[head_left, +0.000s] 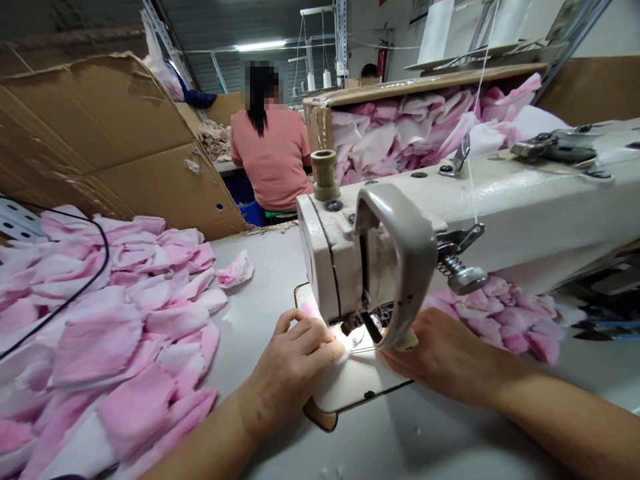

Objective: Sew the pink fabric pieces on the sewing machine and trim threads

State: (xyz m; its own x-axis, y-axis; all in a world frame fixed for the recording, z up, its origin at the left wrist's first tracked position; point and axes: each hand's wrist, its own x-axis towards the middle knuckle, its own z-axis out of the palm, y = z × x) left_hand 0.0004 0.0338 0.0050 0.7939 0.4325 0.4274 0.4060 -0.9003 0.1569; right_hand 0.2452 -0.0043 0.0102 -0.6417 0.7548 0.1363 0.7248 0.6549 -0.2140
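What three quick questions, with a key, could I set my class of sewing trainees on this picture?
1. True or false: the left hand and the right hand are both wearing gloves.
2. Where does the large heap of pink fabric pieces lie?
A. On the table, to the person's left
B. On top of the machine's arm
C. On the person's lap
3. Fill in the blank: behind the sewing machine, the pink fabric is packed in a ____ box.

Key: 1 false; 2 A; 3 cardboard.
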